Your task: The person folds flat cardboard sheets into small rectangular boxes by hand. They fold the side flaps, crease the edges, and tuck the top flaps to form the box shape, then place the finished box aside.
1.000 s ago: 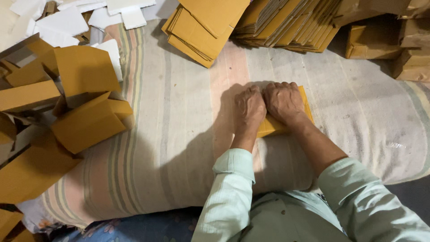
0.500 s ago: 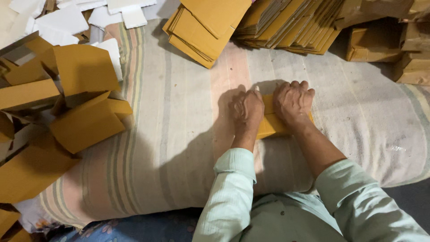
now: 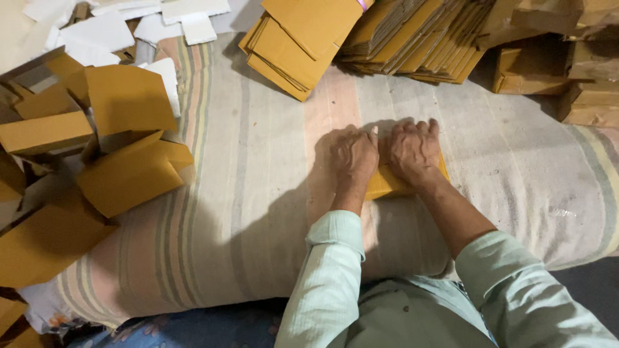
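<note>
While folded yellow-brown boxes [image 3: 122,167] lie heaped at the left edge of the striped cloth [image 3: 258,212], the left hand [image 3: 351,154] presses flat, fingers spread, on a yellow card piece [image 3: 387,185] at the cloth's middle. The right hand [image 3: 412,149] presses palm-down just beside it on the same piece, below stacks of flat card [image 3: 412,32].

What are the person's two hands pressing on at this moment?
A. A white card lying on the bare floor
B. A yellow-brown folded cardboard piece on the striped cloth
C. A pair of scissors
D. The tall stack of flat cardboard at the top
B: the left hand and right hand lie flat, side by side, on a yellow-brown cardboard piece that rests on the striped cloth.
</note>
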### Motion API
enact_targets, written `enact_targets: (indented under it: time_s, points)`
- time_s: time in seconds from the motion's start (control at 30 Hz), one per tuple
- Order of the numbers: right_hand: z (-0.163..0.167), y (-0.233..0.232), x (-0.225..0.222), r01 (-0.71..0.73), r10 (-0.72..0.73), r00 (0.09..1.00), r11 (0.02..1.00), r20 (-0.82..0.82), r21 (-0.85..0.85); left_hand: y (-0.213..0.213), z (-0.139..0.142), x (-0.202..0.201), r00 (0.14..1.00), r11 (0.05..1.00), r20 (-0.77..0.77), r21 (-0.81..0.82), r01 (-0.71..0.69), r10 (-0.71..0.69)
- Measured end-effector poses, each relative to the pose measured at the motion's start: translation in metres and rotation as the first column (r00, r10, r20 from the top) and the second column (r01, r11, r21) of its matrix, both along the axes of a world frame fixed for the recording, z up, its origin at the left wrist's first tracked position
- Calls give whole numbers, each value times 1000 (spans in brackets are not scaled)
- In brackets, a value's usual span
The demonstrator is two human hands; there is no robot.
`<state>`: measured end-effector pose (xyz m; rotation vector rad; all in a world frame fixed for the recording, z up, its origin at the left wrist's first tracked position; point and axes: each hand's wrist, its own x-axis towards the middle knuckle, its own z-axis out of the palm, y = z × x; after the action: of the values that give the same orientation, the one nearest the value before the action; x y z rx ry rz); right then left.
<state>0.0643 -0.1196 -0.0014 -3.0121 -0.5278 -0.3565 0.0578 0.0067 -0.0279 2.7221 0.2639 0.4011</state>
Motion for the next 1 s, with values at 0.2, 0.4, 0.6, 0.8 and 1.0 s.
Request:
enact_targets:
  time_s: [0.2, 0.4, 0.6, 0.8, 1.0]
  points:
    - [0, -5, -9, 118, -116, 986, 993, -122, 16, -2, 1, 0, 1000, 1000, -22, -6, -20, 19]
    - [-3, -11, -20, 242, -232, 957, 970, -176, 37, -7, 14, -17, 997, 1000, -71, 23, -18, 20]
    - [-7, -13, -28, 285, -259, 950, 949, -175, 139, -24, 16, -49, 978, 989, -156, -20, -144, 140]
    - [-11, -16, -34, 222, -216, 975, 962, -53, 157, -24, 16, -49, 953, 969, -248, -129, -210, 174]
    - [-21, -22, -39, 209, -218, 976, 959, 25, 191, -23, 8, -48, 964, 978, -204, -82, -190, 170]
